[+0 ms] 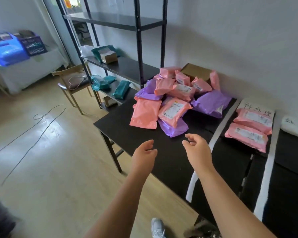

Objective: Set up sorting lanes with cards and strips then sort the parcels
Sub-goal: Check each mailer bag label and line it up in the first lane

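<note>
Left hand [145, 152], right hand [196, 148]: both empty, fingers [192, 137] loosely curled, poised over counter [120, 124] front. Unsorted parcel heap [170, 100] just beyond; two pink parcels [248, 136] between white strips [219, 129]. Risk: tugging a lower parcel, toppling the heap floorward; sleek bags nudging strips askew.

**Soft daylight, blown-out left edge**

Your light is even daylight from about 11 o'clock, behind the shelving [138, 40]. It glares pale on the floor [53, 127] at 9 o'clock, and the blue crates [9, 50] at 10 o'clock are overexposed and smeared. The parcel pile [175, 98] near centre is fairly sharp. Wide-angle bending bows the table [124, 127] edges; your 7 o'clock corner is dark blur.
</note>
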